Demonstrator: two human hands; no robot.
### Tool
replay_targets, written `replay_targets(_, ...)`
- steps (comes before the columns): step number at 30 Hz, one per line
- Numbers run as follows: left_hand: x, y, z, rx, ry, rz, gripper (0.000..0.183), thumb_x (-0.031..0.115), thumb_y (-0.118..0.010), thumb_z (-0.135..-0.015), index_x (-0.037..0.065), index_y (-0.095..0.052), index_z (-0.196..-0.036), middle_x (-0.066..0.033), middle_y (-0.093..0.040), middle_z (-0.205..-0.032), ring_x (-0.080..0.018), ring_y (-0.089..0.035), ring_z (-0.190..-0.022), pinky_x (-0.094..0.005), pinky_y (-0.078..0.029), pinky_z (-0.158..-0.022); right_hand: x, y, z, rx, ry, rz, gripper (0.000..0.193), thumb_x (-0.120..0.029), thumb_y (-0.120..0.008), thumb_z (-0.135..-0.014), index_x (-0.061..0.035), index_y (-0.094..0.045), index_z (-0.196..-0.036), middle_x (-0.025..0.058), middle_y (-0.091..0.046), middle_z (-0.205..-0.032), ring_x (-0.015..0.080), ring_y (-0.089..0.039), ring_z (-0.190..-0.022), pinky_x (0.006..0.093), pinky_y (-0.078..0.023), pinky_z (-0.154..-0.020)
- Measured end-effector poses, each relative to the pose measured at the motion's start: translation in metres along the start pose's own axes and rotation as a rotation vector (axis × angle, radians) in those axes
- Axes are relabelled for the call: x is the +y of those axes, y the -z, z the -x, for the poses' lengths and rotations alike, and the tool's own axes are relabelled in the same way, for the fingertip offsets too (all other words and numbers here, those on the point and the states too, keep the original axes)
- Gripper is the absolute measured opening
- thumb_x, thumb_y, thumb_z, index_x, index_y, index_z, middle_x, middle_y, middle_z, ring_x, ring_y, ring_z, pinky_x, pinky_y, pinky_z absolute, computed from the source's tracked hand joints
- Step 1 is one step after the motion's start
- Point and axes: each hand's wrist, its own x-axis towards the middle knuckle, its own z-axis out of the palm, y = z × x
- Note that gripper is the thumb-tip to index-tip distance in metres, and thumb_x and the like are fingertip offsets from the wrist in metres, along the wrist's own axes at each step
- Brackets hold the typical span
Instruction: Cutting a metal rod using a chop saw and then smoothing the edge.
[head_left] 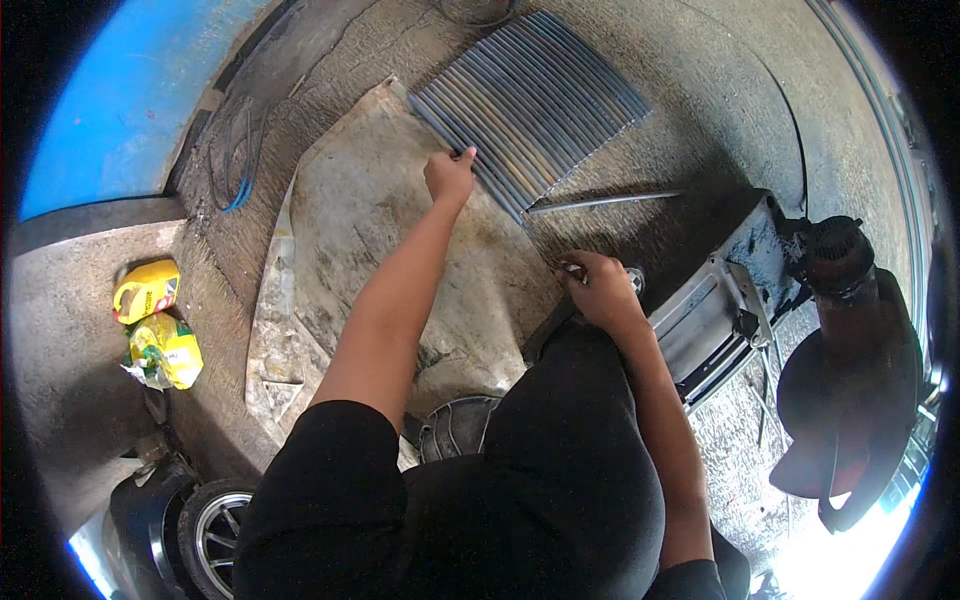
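A row of grey metal rods lies side by side on the floor ahead of me. My left hand reaches forward to the near-left edge of the row, its fingers closed round the outermost rod. Close to my right knee, my right hand is closed in a pinch. A small pale piece shows between its fingers, too small to name surely. One loose rod lies apart from the row, between it and my right hand. Under my left arm spreads a stained, pale sheet.
A metal machine frame stands right of my leg, beside a brown bladed object. At left, a yellow bottle and yellow packet sit on a concrete ledge. A spoked wheel is lower left. Blue cords lie near the blue panel.
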Motion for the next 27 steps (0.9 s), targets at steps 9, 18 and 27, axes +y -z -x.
replay_targets(9, 0.013, -0.002, -0.007, -0.012, 0.092, -0.014, 0.034, 0.027, -0.076, -0.082, -0.005, -0.068, -0.077, -0.0191, -0.069, -0.076, -0.0337, -0.067, -0.073, -0.0466, -0.053, -0.069, 0.001, -0.004, 0.000, 0.020, -0.011, -0.022, 0.028, -0.019, -0.068, -0.083, 0.0001, -0.067, -0.104, 0.0218, -0.068, -0.099, 0.0368, -0.065, -0.096, 0.0401, -0.050, -0.086)
replay_targets(18, 0.010, -0.009, -0.015, 0.009, 0.075, 0.059, 0.039, 0.024, -0.081, -0.078, -0.008, -0.060, -0.070, -0.0175, -0.066, -0.069, -0.0238, -0.066, -0.056, -0.0361, -0.052, -0.050, 0.010, -0.004, -0.001, 0.073, 0.001, 0.005, 0.027, -0.018, -0.067, -0.083, 0.0005, -0.067, -0.103, 0.0227, -0.068, -0.096, 0.0380, -0.065, -0.093, 0.0407, -0.051, -0.083)
replay_targets(27, 0.017, -0.008, -0.014, 0.096, 0.013, -0.200, 0.049, 0.041, -0.080, -0.074, -0.005, -0.067, -0.080, -0.0247, -0.067, -0.090, -0.0418, -0.064, -0.088, -0.0501, -0.051, -0.077, 0.012, -0.007, 0.002, 0.045, -0.068, -0.049, 0.033, -0.020, -0.064, -0.080, -0.0072, -0.066, -0.110, 0.0197, -0.067, -0.102, 0.0387, -0.063, -0.099, 0.0442, -0.050, -0.090)
